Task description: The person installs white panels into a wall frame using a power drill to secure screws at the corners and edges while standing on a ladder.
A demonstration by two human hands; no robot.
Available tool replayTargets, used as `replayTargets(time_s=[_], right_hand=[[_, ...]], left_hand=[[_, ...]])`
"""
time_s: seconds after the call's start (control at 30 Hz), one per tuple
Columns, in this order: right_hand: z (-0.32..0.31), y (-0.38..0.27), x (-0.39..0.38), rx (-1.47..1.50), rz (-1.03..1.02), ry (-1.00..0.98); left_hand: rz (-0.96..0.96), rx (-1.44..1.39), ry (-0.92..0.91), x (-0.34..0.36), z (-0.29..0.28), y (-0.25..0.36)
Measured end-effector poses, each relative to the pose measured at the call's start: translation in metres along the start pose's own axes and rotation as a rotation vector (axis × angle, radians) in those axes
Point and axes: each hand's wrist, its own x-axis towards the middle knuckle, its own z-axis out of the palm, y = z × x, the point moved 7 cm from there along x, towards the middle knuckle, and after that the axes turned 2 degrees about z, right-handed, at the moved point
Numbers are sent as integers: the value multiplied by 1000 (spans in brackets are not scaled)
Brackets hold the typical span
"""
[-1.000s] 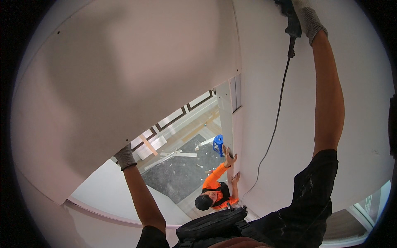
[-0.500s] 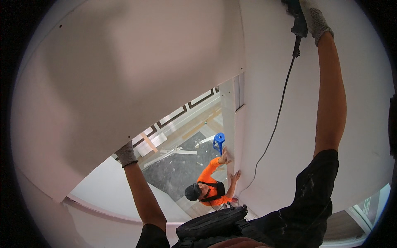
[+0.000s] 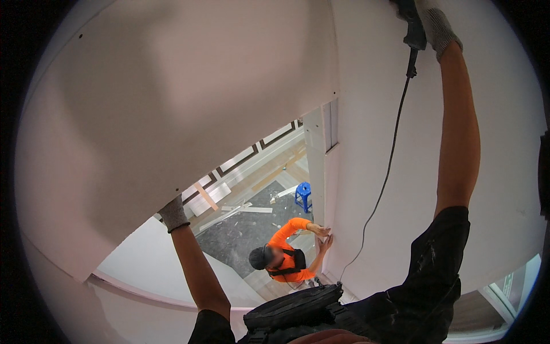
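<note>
My left hand [image 3: 173, 214], in a grey knit glove, reaches up to the lower edge of a large pale wall panel [image 3: 229, 69]. Its fingers pass behind that edge and are hidden. High on the right, my gloved right hand [image 3: 440, 31] is closed on a dark corded power tool [image 3: 413, 26] against a second pale panel [image 3: 378, 114]. The top of the picture cuts off the tool's front and part of that hand. From the handle a black cord [image 3: 385, 183] hangs down in a loose curve. Dark screw-like dots mark the left panel near its edges.
Through the gap below, a co-worker in an orange top and dark cap [image 3: 286, 252] has both hands at a narrow upright board [image 3: 316, 166]. Beyond stands a blue stool [image 3: 303, 196]. Offcut strips [image 3: 247, 210] litter the grey floor. A black bag [image 3: 292, 307] sits at my front.
The co-worker has shifted slightly left and brought both hands closer together low on the board. The cord hangs a little differently. My hands have stayed nearly in place.
</note>
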Motion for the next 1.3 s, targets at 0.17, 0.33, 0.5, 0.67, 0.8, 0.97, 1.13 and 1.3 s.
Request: replayTargets(time_s=[0.17,0.33,0.5,0.67,0.8,0.97,1.13,1.3], right_hand=[[0,1,1,10,-15,2],[0,-3,-3,-36,-3,9],[1,-3,-5,-26,-12,16],[-1,2,1,-74,37,31],[1,-2,2,-99,-10,-16],[-2,-2,0,-168,67,41],[4,-7,1,-130,25,-32],[5,-5,2,-181,22,-4]], left_hand=[[45,24,68,1,-13,7],[72,47,106,5,-23,12],[-14,59,20,4,-18,7],[-33,47,4,1,-9,4],[-160,46,-124,0,5,0],[-143,37,-46,4,-4,5],[-167,74,-87,1,1,1],[-179,49,-2,-4,6,-4]])
